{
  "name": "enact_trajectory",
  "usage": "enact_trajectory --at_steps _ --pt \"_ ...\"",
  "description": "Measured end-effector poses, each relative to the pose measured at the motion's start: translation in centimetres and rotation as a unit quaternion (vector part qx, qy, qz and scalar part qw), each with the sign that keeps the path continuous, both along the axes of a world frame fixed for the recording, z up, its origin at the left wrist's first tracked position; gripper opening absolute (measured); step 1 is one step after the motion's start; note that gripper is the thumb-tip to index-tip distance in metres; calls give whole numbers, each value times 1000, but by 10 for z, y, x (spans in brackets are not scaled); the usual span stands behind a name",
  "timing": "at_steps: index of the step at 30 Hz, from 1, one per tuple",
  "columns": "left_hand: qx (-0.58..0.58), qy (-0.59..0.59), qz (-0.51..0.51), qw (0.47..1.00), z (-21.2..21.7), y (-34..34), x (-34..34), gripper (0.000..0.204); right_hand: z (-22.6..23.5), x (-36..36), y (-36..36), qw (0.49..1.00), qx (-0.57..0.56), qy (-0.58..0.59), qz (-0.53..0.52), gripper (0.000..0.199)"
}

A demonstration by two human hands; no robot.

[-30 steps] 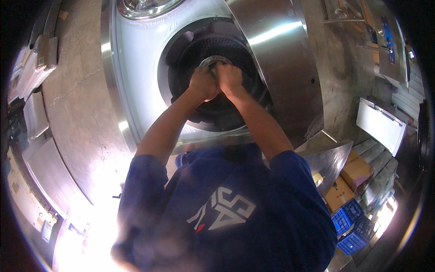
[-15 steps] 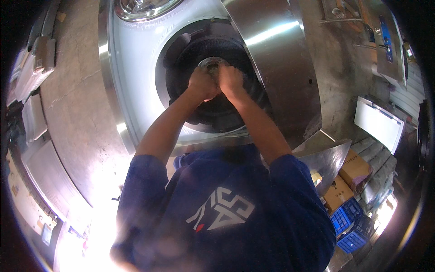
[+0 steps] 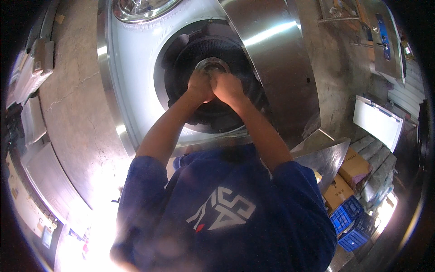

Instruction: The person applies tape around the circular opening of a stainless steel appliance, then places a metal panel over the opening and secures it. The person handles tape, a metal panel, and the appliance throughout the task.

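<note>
stainless steel all round: a big white and steel machine housing [image 3: 136,81] fills the upper middle of the head view, with a dark round opening [image 3: 181,68] cut in its face.

head view, hands:
- left hand [image 3: 200,86] reaches into the opening, fingers curled shut against a small shiny metal hub [image 3: 209,64] at the centre of the dark cavity. knuckles face the camera, so the exact grip under them is hidden.
- right hand [image 3: 227,88] sits just beside the left, touching it, also closed, its fingers wrapped toward the same hub from the lower right.
- both hands meet at the hub; only the top arc of the hub shows above the knuckles.
- the hub sits in the middle of a black ribbed ring [image 3: 235,50] inside the opening.
- both bare forearms run up from the blue short-sleeved shirt [image 3: 217,213] at the lower middle.

head view, surroundings:
- a curved steel panel [image 3: 276,59] rises to the right of the opening, with a bright streak of reflected light.
- a second round chrome rim [image 3: 136,9] shows at the top edge.
- concrete floor [image 3: 68,99] to the left.
- cardboard boxes [image 3: 353,167] and blue plastic crates [image 3: 349,217] stacked at the lower right, well apart from the hands.
- a white flat panel [image 3: 376,120] leans at the far right.
- strong glare at the lower left washes out detail there.
</note>
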State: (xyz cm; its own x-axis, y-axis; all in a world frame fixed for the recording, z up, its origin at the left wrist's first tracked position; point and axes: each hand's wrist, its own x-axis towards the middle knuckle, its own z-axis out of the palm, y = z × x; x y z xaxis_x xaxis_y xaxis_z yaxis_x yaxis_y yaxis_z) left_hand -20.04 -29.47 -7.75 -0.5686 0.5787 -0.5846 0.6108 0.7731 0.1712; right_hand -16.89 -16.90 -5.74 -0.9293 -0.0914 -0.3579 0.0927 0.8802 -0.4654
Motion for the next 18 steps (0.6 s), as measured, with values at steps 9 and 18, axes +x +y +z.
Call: enact_trajectory --at_steps 9,18 --pt "84 92 28 992 34 -3 4 36 -9 -14 11 988 86 -113 63 22" --pt "-36 -54 29 997 46 -7 -22 18 -19 -8 13 979 123 -137 90 18"
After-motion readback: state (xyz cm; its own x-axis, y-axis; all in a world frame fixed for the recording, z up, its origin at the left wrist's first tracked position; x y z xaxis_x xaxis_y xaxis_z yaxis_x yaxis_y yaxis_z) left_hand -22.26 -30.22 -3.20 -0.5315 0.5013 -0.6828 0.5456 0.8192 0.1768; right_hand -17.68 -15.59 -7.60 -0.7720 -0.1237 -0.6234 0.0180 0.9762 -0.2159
